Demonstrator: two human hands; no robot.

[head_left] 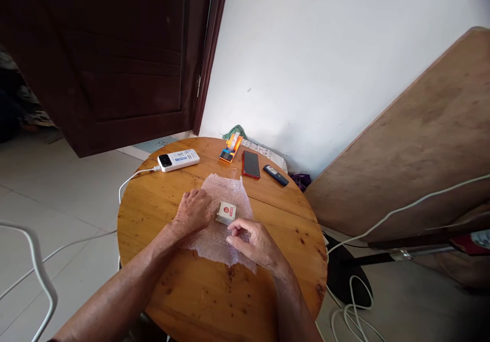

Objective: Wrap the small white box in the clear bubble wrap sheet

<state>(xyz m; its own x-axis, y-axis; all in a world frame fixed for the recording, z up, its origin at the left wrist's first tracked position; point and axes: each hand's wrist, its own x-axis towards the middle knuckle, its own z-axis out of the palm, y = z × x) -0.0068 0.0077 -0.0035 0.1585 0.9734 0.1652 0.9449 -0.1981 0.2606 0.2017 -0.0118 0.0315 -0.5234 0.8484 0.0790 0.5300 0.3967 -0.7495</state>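
Head view: box [227, 211] print-up, sides toward 1 o'clock, long axis unclear; left fingers [199, 194] curled, hold unclear; right fingers [243, 223] half-open, empty.

Left forearm [126, 281]: in from 7 o'clock, slanting toward 1–2 o'clock
Left hand [193, 209]: back upward, palm down, fingers bent
Right forearm [293, 298]: in from 5 o'clock, angled toward 11
Right hand [257, 241]: at the left hand's 4 o'clock, apart from it, thumb [238, 243] and index finger [240, 223] parted, tips toward 9–10 o'clock
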